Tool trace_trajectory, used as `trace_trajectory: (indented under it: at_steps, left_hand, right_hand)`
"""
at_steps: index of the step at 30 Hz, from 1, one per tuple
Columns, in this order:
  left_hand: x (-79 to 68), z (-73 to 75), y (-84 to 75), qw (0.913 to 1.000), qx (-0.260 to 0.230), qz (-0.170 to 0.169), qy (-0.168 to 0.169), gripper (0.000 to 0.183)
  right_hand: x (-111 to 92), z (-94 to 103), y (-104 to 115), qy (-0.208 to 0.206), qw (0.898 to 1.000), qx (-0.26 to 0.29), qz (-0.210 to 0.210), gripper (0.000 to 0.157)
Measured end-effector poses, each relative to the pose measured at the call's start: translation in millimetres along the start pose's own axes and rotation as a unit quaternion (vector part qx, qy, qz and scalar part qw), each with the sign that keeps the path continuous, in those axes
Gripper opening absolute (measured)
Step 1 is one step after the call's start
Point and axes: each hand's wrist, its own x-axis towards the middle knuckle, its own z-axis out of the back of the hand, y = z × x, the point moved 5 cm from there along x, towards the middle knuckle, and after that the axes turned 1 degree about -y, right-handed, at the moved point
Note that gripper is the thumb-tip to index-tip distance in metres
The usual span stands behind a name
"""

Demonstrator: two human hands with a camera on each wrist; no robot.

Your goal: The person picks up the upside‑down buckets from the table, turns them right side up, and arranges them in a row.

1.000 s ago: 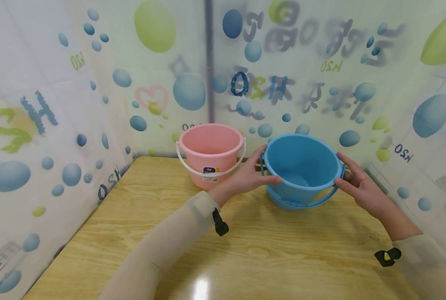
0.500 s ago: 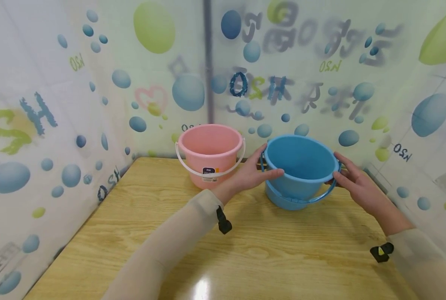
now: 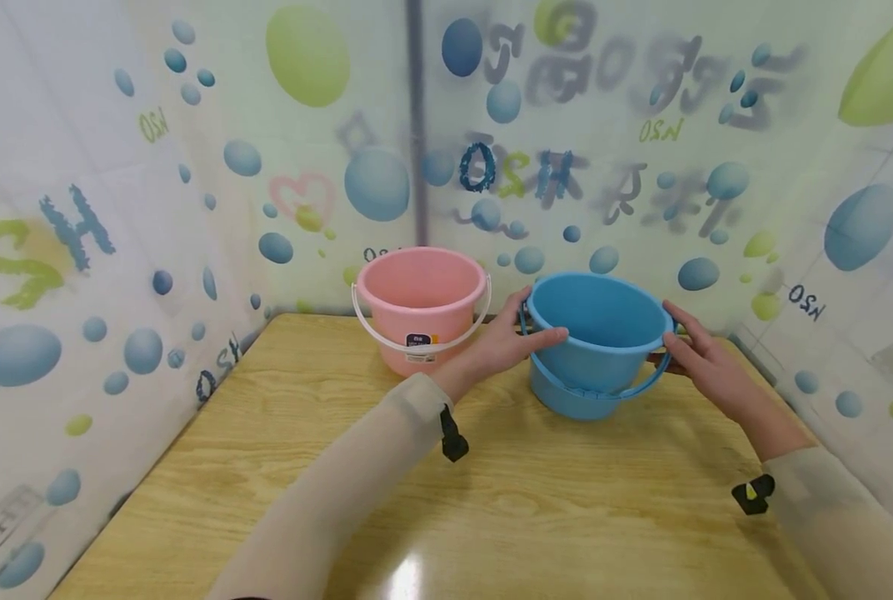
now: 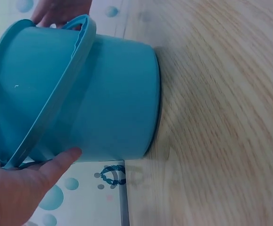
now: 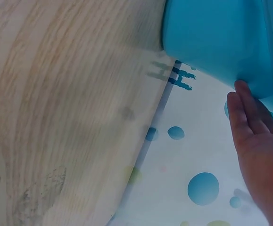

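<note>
A blue bucket (image 3: 600,371) stands on the wooden table with its mouth up, and its blue handle (image 3: 647,383) hangs down across the front. My left hand (image 3: 501,343) holds the bucket's left side; the thumb lies on the front wall just under the rim, while the other fingers are mostly hidden behind it. On the opposite side, my right hand (image 3: 705,360) holds at the rim beside the handle's end. The right wrist view shows fingers (image 5: 240,110) of that hand lying straight, tips at the bucket's wall.
A pink bucket (image 3: 420,321) with a white handle and a label stands left of the blue one, partly behind my left forearm. The wooden table (image 3: 536,508) ends at walls on the back and sides, covered in printed sheets (image 3: 304,167).
The blue bucket has tipped back from leaning toward me to more upright, its rim's right side shifting left. My right hand has moved left with it; the left hand has barely moved.
</note>
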Motion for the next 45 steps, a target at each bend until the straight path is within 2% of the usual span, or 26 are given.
trace_trajectory:
  at_steps: [4, 9, 17, 25, 32, 38, 45]
  left_hand:
    - [6.1, 1.2, 1.5, 1.0, -0.007, 0.004, 0.003, 0.106]
    - [16.7, 1.4, 5.3, 0.9978, -0.062, 0.009, 0.022, 0.099]
    - [32.6, 2.8, 10.2, 0.9931, -0.11, 0.017, 0.037, 0.091]
    - [40.3, 3.6, 13.1, 0.9922, -0.118, 0.029, 0.029, 0.091]
    - [47.4, 2.2, 15.2, 0.9892, -0.14, 0.035, 0.022, 0.088]
    - [50.0, 1.1, 13.8, 0.9841, -0.172, 0.041, 0.015, 0.086]
    - [49.3, -1.4, 13.0, 0.9847, -0.17, 0.035, 0.009, 0.085]
  right_hand:
    - [4, 1.2, -1, -0.002, 1.0, -0.003, -0.013, 0.063]
    - [9, 1.7, -5, -0.001, 1.0, -0.008, -0.03, 0.063]
    - [18, 3.4, -8, -0.011, 0.999, -0.002, -0.048, 0.065]
    - [24, 6.0, -10, -0.004, 0.999, -0.019, -0.045, 0.066]
    - [28, 5.7, -11, -0.015, 0.998, -0.025, -0.048, 0.067]
    - [31, 5.0, -11, -0.028, 0.998, -0.011, -0.052, 0.071]
    - [32, 5.7, -13, -0.032, 0.998, -0.012, -0.048, 0.072]
